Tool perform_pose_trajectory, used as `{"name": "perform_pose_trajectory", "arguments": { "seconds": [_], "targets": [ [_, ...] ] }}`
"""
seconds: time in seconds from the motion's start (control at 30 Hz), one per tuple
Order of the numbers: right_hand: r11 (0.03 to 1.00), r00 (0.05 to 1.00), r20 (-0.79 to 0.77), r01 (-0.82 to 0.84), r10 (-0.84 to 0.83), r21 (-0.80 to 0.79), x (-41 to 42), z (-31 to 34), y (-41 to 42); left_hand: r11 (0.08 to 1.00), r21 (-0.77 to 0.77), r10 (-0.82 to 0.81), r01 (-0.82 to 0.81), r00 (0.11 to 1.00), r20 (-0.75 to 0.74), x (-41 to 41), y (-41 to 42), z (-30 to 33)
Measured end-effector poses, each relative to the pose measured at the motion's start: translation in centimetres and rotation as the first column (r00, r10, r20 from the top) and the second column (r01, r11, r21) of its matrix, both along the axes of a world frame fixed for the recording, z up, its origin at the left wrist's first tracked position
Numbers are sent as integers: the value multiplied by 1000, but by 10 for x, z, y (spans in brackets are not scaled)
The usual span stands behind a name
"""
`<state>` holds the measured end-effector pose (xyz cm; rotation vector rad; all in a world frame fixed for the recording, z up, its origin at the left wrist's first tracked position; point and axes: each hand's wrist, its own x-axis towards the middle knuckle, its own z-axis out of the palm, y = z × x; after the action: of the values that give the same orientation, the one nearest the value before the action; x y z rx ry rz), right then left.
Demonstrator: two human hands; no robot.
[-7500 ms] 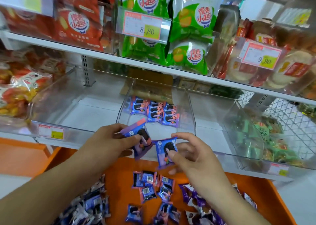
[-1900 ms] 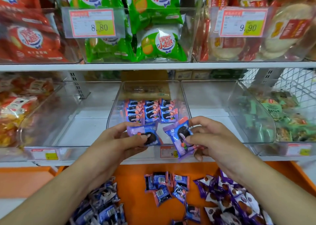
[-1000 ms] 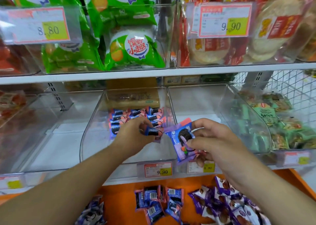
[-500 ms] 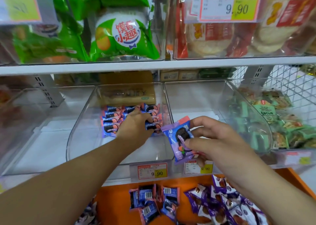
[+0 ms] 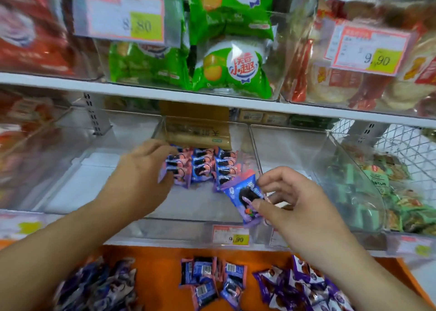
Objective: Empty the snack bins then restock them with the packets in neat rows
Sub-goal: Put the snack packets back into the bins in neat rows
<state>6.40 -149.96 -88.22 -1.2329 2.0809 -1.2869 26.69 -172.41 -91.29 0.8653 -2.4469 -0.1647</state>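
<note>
- Clear plastic middle bin (image 5: 141, 225) is only partly restocked: three short rows of blue-and-pink packets (image 5: 200, 166) sit against its back wall, and the floor toward its front edge is bare. You are in the restocking step.
- Your left hand (image 5: 141, 173) is inside the bin at the left row; its fingers curl at the front packet there, but motion blur hides whether they pinch it or only press it.
- Your right hand (image 5: 290, 197) hovers over the bin's front right corner, thumb and fingertips pinching a blue packet (image 5: 245, 197), tilted.
- Next, I judge, you set that packet at the front of a row, overlapping like the others.
- More loose packets (image 5: 212, 280) wait on the orange shelf (image 5: 160, 273) below.
</note>
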Motion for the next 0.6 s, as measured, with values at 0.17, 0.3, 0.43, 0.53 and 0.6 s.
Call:
{"name": "perform_pose_trajectory", "arguments": {
  "seconds": [0.17,0.3,0.43,0.53,0.6],
  "targets": [
    [988,924,-361,-87,129,130,22,-8,-73,996,74,47,-50,998,50,52,-5,-12],
    [949,797,-557,-62,233,308,14,-41,-144,988,152,33,-38,999,39,55,-6,-14],
    [899,707,-634,-7,314,437,5,-63,-180,990,138,22,-24,1000,16,57,-10,-20],
    [896,676,-665,14,318,443,1,-72,-187,987,160,7,-9,1000,8,58,-12,-23],
    [899,627,-706,21,330,438,-2,-75,-187,986,164,3,-3,1000,-1,56,-12,-25]
  ]
}}
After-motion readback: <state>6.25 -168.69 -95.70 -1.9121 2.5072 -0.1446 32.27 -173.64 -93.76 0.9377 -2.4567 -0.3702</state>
